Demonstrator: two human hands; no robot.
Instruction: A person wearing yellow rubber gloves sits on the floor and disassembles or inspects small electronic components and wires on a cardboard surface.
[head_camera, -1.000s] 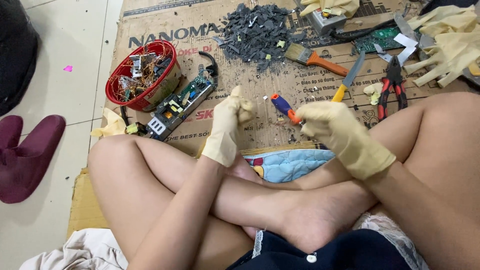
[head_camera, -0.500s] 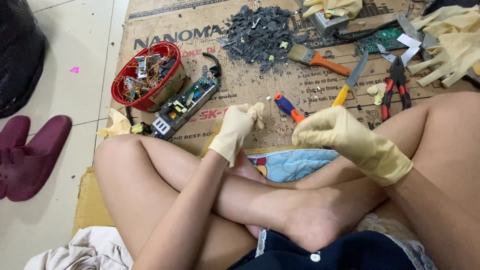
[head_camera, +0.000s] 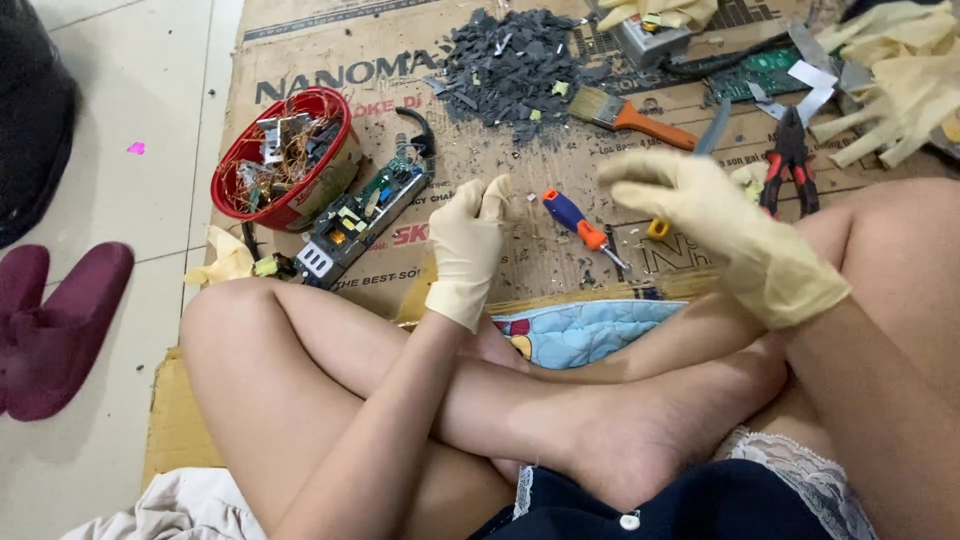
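I sit cross-legged on a cardboard sheet (head_camera: 300, 60), with cream rubber gloves on both hands. My left hand (head_camera: 468, 245) hovers over the cardboard with its fingertips pinched together; nothing shows between them. My right hand (head_camera: 700, 215) is raised with loosely curled, parted fingers and holds nothing. A small screwdriver (head_camera: 578, 222) with a blue and orange handle lies on the cardboard between the two hands. A yellow-handled tool (head_camera: 658, 228) sits partly hidden beneath my right hand.
A red bowl (head_camera: 250, 150) of copper wire and parts and a long circuit board (head_camera: 365, 210) lie at left. Behind are grey broken fragments (head_camera: 510, 60), an orange-handled brush (head_camera: 630, 115), red-black pliers (head_camera: 790, 160), a green board (head_camera: 770, 70) and spare gloves (head_camera: 900, 80). Maroon slippers (head_camera: 60, 330) rest on the tiled floor.
My right hand let go of the screwdriver, which now lies on the cardboard, and lifted away. My left hand stayed in place, its fingers pinched.
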